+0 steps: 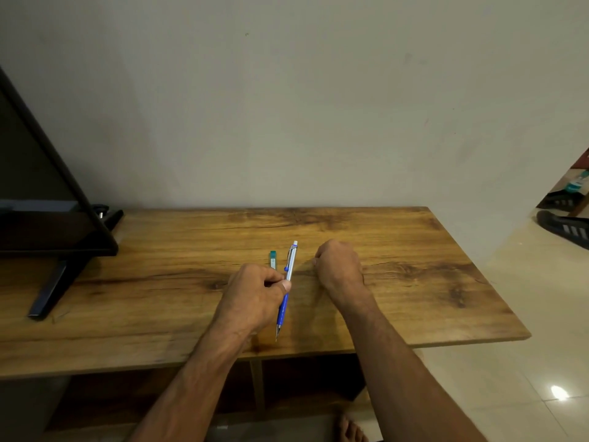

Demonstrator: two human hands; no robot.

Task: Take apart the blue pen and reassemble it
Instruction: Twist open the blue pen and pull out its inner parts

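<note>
While left hand pinches blue pen mid-barrel with thumb and fingers, tip toward the person, right hand rests fisted on wooden table, contents hidden; small teal-capped piece lies just beyond left hand

One pen, blue and silver, all in one piece. Two hands, both mine: my left hand and my right hand. One small green-capped tube, just beside the pen. One wood-grain table under the lot. One dark screen at the table's left end, with two feet of its stand showing. Two dark sandals on the tiles to the right. One bare foot at the bottom edge, also mine. One bright spot of light on the floor.
</note>
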